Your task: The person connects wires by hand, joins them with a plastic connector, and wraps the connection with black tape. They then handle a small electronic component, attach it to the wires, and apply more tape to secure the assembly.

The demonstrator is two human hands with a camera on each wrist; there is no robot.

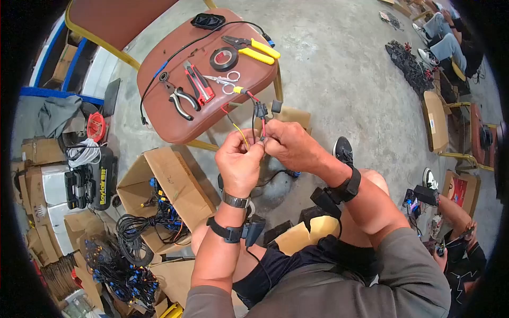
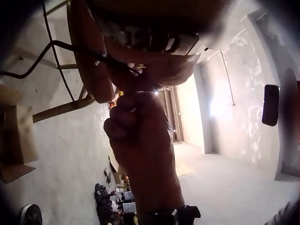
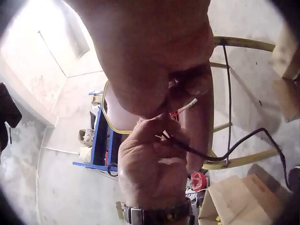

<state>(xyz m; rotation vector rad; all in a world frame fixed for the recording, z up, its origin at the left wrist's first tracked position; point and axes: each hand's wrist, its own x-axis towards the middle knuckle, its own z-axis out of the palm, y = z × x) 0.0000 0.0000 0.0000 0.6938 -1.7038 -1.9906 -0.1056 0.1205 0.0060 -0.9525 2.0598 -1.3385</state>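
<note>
My left hand (image 1: 239, 168) and right hand (image 1: 292, 144) meet fingertip to fingertip just past the front edge of a brown padded chair seat (image 1: 159, 119). Between their fingers and thumbs they pinch the ends of thin wires. A red wire (image 1: 263, 126) runs down into my right fingers from a black inline fuse holder (image 1: 260, 110), its cap (image 1: 277, 106) hanging beside it. The yellow wire (image 1: 242, 132) enters my left grip. The wire ends are hidden by the fingertips. In the right wrist view, a black cable (image 3: 225, 157) trails from the left hand (image 3: 152, 164).
On the seat lie pliers (image 1: 183, 103), a red utility knife (image 1: 199, 84), scissors (image 1: 229, 80), black tape (image 1: 224, 59) and yellow-handled wire strippers (image 1: 257, 53). A cardboard box (image 1: 183, 177) of cables stands left. Other people (image 1: 453, 50) sit at the right.
</note>
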